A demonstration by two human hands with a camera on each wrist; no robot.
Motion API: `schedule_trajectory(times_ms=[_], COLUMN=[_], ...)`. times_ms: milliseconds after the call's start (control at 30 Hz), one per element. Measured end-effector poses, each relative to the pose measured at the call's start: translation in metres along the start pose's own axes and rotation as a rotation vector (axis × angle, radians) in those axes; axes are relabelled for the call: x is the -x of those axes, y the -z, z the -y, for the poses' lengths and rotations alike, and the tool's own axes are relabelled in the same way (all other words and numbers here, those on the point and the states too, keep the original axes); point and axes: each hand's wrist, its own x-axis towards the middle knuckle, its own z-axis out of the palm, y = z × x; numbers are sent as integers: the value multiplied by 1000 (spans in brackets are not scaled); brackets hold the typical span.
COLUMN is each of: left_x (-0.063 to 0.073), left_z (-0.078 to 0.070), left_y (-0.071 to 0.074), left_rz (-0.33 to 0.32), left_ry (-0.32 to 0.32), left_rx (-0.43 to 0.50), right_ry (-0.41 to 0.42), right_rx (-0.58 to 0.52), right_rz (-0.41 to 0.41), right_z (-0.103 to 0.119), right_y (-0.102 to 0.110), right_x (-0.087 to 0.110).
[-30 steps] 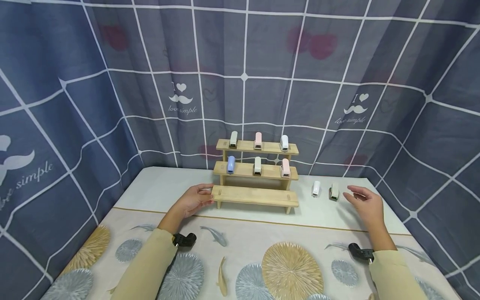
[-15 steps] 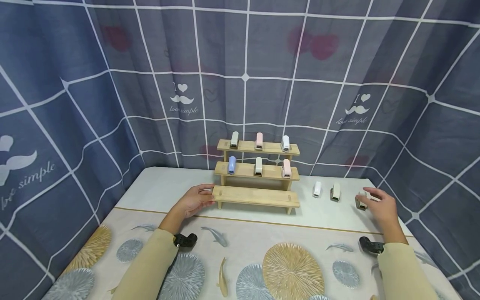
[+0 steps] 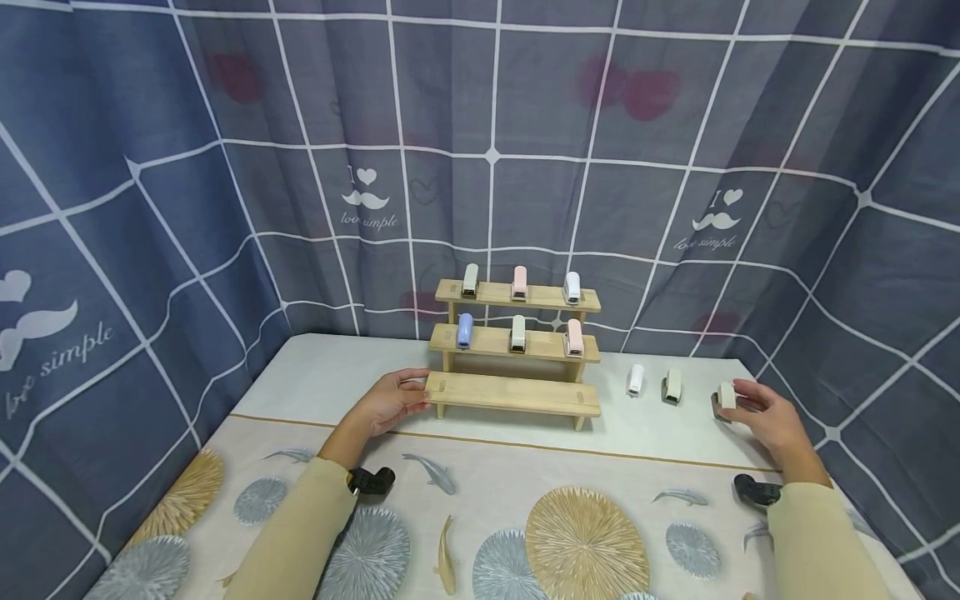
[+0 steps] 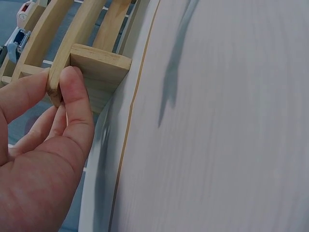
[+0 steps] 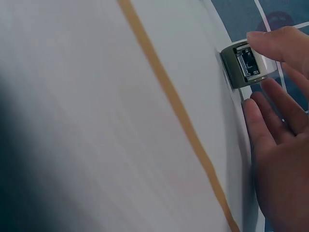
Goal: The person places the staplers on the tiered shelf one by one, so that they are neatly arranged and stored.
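A three-tier wooden display stand (image 3: 513, 392) stands at the back of the table. My left hand (image 3: 390, 402) pinches the left end of its lowest shelf between thumb and fingers, seen close in the left wrist view. At the far right, my right hand (image 3: 772, 421) holds a small off-white stapler (image 3: 726, 398) by its sides. In the right wrist view the thumb lies at one side of this stapler and the index fingertip at the other, its metal front facing the camera. A white stapler (image 3: 635, 380) and a cream stapler (image 3: 672, 386) stand left of it.
On the stand's top shelf sit a green stapler (image 3: 470, 281), a pink stapler (image 3: 520, 283) and a white one. The middle shelf bears a blue stapler (image 3: 465, 331), a pale one and a pink one. Grid-patterned curtains (image 3: 525, 108) enclose the table on the back and sides.
My right hand has moved right from beside the cream stapler and closed its fingers on the off-white stapler at the far right. The left hand stays on the stand.
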Motion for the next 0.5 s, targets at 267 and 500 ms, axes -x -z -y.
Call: schedule_trajectory(times_ms=[267,500], left_x=[-1,-1], left_z=[0,0], left_y=[0,-1], left_rz=[0,-4], left_ry=[-5,1], left_rx=[1,-1], right_ry=[12,-17], right_rx=[22,-31], right_rz=[72,107], right_z=[-2,-1], right_y=[4,3], right_x=[-5,-10])
